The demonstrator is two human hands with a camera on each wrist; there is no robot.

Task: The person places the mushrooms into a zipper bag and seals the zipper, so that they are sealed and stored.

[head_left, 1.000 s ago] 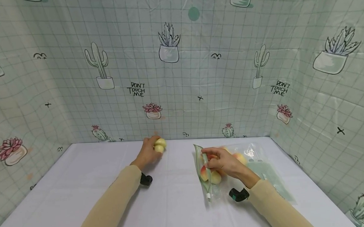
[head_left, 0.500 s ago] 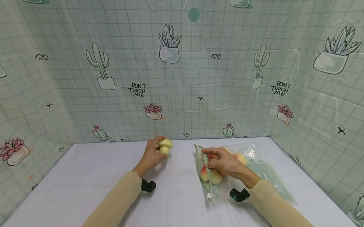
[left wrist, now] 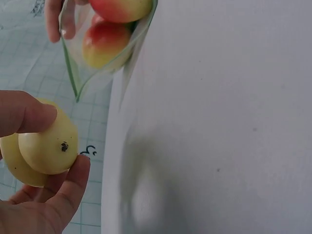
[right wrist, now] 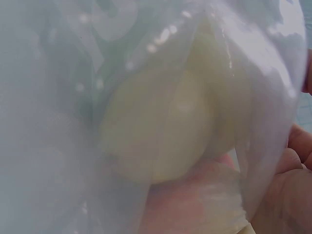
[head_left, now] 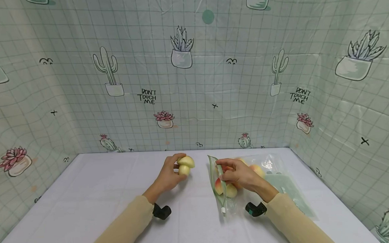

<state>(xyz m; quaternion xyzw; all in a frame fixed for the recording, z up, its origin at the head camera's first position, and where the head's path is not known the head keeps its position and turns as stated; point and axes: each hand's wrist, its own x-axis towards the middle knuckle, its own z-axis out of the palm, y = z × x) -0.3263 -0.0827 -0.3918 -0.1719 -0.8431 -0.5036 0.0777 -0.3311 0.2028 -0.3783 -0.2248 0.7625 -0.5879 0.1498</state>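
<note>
My left hand (head_left: 170, 174) grips a pale yellow mushroom (head_left: 185, 166) above the table, left of the bag. Thumb and fingertips hold it from opposite sides in the left wrist view, where its rounded stem end (left wrist: 54, 146) shows a small dark spot. My right hand (head_left: 239, 173) pinches the green-edged rim of a clear zip bag (head_left: 271, 161) lying on its side. The bag's mouth gapes toward the left. Several red-and-yellow peaches (left wrist: 106, 45) sit inside, partly covered by the right hand. In the right wrist view the bag's film blurs a pale round fruit (right wrist: 158, 126).
A white slider (head_left: 223, 209) sits at the near end of the bag's rim. The white table (head_left: 97, 196) meets a grid-patterned curtain (head_left: 193, 85) at the back and sides. Each wrist carries a small black camera (head_left: 161, 211).
My left hand has brought the mushroom from the back of the table rightward and nearer, toward the bag. The right hand and the bag have stayed in place.
</note>
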